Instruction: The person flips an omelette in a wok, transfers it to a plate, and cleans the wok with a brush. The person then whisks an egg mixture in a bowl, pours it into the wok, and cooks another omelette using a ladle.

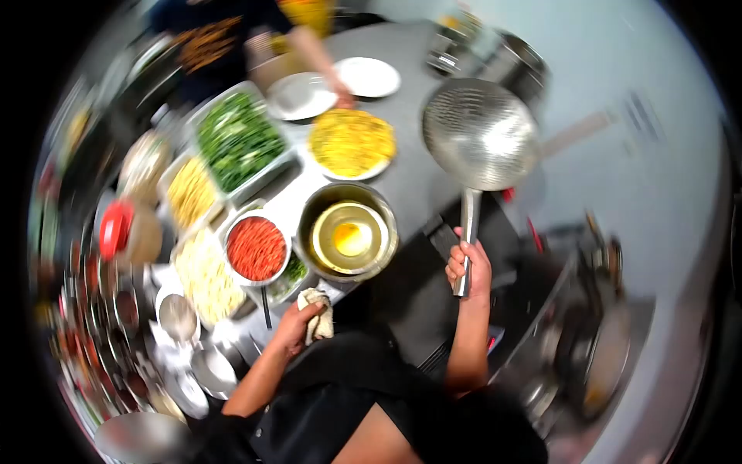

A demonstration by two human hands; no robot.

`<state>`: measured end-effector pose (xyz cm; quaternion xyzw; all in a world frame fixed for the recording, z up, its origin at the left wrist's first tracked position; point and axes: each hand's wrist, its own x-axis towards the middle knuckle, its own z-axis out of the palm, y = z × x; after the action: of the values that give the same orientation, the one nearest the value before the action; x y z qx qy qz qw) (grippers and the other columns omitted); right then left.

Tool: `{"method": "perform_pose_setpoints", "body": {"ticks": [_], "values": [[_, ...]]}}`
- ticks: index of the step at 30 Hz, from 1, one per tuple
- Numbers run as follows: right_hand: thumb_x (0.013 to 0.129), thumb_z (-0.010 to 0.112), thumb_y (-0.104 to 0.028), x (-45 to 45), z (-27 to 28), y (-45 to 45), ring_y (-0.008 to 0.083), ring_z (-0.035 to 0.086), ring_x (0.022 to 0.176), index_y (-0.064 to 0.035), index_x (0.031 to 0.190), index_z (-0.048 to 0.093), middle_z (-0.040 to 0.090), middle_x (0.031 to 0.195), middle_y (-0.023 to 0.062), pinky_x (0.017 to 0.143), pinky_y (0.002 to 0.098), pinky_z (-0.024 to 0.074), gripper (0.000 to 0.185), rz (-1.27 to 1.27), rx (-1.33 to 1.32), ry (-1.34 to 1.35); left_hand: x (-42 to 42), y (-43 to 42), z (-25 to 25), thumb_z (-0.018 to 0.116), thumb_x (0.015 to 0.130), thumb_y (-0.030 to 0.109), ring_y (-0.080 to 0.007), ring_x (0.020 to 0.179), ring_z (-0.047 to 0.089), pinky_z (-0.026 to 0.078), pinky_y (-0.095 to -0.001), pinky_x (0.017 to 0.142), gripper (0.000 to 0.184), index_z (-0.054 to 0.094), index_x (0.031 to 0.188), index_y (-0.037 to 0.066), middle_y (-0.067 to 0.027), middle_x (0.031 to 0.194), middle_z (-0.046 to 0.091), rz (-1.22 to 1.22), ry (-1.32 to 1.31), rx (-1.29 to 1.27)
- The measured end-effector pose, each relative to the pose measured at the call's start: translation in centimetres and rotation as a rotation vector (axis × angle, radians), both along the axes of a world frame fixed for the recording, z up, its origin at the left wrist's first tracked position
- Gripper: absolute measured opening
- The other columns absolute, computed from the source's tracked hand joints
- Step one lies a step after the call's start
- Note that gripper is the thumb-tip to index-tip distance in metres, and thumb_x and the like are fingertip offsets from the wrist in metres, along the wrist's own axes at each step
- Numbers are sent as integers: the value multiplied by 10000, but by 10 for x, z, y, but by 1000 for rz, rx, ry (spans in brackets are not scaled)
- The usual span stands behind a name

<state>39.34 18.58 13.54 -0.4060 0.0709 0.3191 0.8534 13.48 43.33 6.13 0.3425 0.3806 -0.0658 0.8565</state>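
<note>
My right hand (477, 271) is closed round the handle of a large metal strainer ladle (481, 135). The ladle's round, perforated bowl is raised away from me, to the right of the counter's food. In my left hand (291, 329), near my waist, is a bunched pale cloth (318, 315). Just beyond that hand sits a pan of chopped red food (256, 247), its dark handle pointing toward me. To its right, a large metal bowl (390, 246) holds a smaller metal bowl (318, 236) with yellow contents.
A tub of cut greens (239, 143), trays of pale shreds (209, 282), and a plate of yellow food (352, 144) crowd the counter (410, 58). A co-worker's hand (340, 91) is by white plates (367, 77) across from me. Metal pots (518, 62) stand far right.
</note>
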Motion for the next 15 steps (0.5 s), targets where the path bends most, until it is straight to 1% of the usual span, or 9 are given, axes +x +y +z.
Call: {"method": "perform_pose_setpoints", "body": {"ticks": [1, 2, 3, 5, 7, 8, 11, 13, 15], "values": [[936, 460, -110, -34, 5, -30, 106, 468, 442, -32, 1234, 452, 481, 656, 27, 385, 265, 390, 309, -28, 291, 120, 7, 2, 8, 626, 871, 203, -181, 659, 636, 513, -296, 475, 273, 559, 1088, 50, -73, 865, 636, -126, -30, 29], [945, 450, -124, -73, 13, -49, 98, 468, 451, -38, 1245, 453, 479, 661, 16, 390, 262, 393, 311, -52, 412, 186, 14, -3, 9, 617, 878, 208, -184, 686, 637, 524, -305, 506, 284, 561, 1101, 41, -78, 892, 639, -205, -108, 17], [955, 441, -138, -116, 22, -59, 90, 467, 459, -43, 1255, 453, 478, 665, 5, 394, 260, 396, 314, -89, 534, 234, 16, -3, -7, 605, 890, 212, -194, 706, 641, 536, -308, 547, 298, 559, 1120, 29, -93, 903, 642, -329, -38, 4], [953, 449, -154, -197, 35, -82, 75, 457, 464, -52, 1237, 464, 479, 666, -6, 413, 249, 392, 302, -205, 521, 205, 15, -19, -9, 594, 902, 214, -196, 742, 648, 546, -308, 607, 286, 569, 1120, 30, -90, 916, 648, -462, -80, -99], [947, 459, -161, -264, 56, -104, 68, 455, 476, -69, 1215, 480, 485, 671, -16, 442, 234, 393, 283, -357, 381, 106, 25, -36, -21, 588, 909, 213, -196, 777, 650, 547, -314, 644, 258, 581, 1102, 43, -73, 913, 652, -621, -125, -202], [943, 462, -159, -314, 71, -126, 69, 459, 486, -84, 1193, 492, 493, 676, -18, 464, 219, 399, 263, -525, 302, 97, 21, -70, -22, 579, 914, 210, -194, 778, 644, 542, -325, 656, 235, 587, 1089, 53, -58, 913, 655, -677, -70, -204], [935, 471, -158, -439, 98, -130, 54, 433, 481, -68, 1238, 482, 472, 677, -28, 454, 234, 386, 316, -832, 266, -74, 6, -96, -36, 591, 897, 200, -204, 749, 638, 533, -339, 639, 218, 592, 1065, 60, -60, 894, 656, -923, -22, -224], [913, 510, -166, -527, 127, -126, 53, 384, 463, -52, 1262, 469, 428, 667, -33, 436, 199, 356, 369, -1192, 46, -85, -20, -121, -30, 573, 898, 221, -228, 730, 633, 527, -359, 639, 213, 588, 1028, 54, -77, 853, 647, -1097, 28, -175], [900, 532, -153, -601, 134, -122, 56, 372, 461, -36, 1251, 470, 417, 664, -35, 431, 192, 349, 375, -1415, 149, -177, -34, -128, -38, 565, 899, 235, -244, 727, 631, 526, -362, 643, 220, 582, 1016, 50, -93, 835, 640, -1208, 104, -197]]}}
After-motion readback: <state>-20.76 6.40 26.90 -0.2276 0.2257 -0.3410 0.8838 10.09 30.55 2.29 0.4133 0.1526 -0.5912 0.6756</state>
